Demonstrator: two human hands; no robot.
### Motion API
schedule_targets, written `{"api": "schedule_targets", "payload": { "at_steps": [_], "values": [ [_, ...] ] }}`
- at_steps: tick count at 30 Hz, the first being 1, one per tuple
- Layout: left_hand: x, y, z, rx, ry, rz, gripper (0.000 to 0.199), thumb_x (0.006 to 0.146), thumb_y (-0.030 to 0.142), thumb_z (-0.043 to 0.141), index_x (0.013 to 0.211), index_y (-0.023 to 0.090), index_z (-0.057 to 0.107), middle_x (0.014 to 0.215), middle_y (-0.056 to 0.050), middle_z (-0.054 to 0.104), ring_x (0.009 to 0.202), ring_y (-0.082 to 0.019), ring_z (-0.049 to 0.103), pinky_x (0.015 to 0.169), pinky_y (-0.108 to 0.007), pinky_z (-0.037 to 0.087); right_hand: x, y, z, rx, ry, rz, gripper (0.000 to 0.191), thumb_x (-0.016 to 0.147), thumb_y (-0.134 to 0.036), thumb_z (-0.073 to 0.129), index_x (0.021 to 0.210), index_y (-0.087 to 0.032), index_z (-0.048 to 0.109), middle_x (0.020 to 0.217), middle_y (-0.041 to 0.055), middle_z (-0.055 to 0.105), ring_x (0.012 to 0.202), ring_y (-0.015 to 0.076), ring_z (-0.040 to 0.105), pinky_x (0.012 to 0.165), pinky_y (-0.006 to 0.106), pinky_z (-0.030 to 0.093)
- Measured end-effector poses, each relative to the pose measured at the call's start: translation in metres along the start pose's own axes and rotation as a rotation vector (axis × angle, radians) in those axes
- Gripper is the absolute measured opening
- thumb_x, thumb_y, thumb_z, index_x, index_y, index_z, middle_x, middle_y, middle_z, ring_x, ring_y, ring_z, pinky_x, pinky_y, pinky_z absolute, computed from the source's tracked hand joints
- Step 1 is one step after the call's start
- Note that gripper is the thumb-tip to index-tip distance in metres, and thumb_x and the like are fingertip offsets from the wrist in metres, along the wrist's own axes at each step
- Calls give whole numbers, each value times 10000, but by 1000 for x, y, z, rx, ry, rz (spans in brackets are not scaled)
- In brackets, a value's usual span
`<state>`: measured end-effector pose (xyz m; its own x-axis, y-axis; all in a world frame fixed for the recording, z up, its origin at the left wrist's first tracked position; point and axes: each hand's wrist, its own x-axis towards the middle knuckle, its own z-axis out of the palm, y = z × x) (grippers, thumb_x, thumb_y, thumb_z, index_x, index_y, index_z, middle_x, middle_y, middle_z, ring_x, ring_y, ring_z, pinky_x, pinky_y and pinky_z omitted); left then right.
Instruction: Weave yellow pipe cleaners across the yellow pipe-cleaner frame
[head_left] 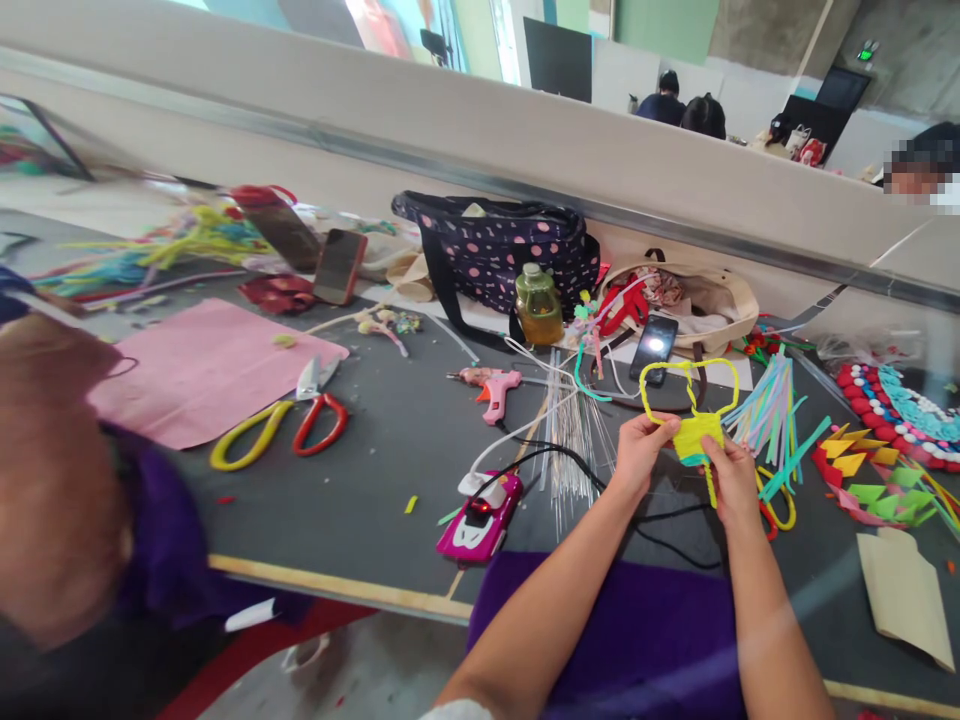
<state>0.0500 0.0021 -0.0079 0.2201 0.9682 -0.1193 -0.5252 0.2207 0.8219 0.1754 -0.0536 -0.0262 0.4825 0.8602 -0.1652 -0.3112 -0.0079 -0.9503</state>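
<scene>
Both of my hands hold a small yellow pipe-cleaner craft [694, 432] with a woven body and a big loop on top, above the dark table [390, 440]. My left hand [639, 452] pinches its left side where the loop begins. My right hand [731, 480] grips its lower right, where a turquoise strand and a yellow tail stick out. A bundle of pastel pipe cleaners [769, 410] lies just right of the craft, and thin wire stems [570, 435] lie to its left.
A pink glue gun [496, 385], a pink car-shaped power strip [480, 520], scissors [319, 405], a pink sheet [206, 365], a bottle [538, 305], a phone [654, 345] and bags lie on the table. Another person sits at the left [67, 500]. Folded paper shapes [877, 480] lie right.
</scene>
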Motion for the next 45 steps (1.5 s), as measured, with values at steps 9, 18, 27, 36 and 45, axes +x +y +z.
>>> {"api": "schedule_targets", "payload": {
  "at_steps": [9,18,27,36,45],
  "values": [
    [0,0,-1,12,-9,-50,296,543,352,844,704,139,716,666,-32,681,591,-131,588,556,-244,473,-6,-11,1,32,-114,9,380,661,-446,782,957,-212,738,864,43,756,730,236,701,621,335,551],
    [-3,-3,1,88,-96,-74,284,557,354,840,683,132,717,649,-33,668,566,-114,558,533,-229,449,-4,-11,-1,76,-24,-122,206,648,-355,803,711,-190,698,667,-14,695,590,153,625,627,304,525],
    [-2,-3,-1,121,-89,-50,281,569,369,830,680,139,714,648,-32,670,564,-121,559,525,-237,446,-2,-7,-1,89,-20,-110,276,675,-409,771,827,-186,709,707,9,703,633,175,641,643,315,523],
    [-5,-5,1,132,-107,-75,279,565,362,834,686,140,717,643,-28,668,549,-118,558,520,-239,454,4,1,-7,17,106,-233,264,686,-427,752,772,-182,707,691,-5,689,618,153,607,620,274,486],
    [-1,-7,-4,181,-117,-143,313,542,368,844,708,138,711,668,-28,670,591,-126,586,529,-232,471,7,2,-10,44,157,-184,304,666,-456,760,798,-184,730,659,-10,679,625,160,601,613,273,473]
  ]
}}
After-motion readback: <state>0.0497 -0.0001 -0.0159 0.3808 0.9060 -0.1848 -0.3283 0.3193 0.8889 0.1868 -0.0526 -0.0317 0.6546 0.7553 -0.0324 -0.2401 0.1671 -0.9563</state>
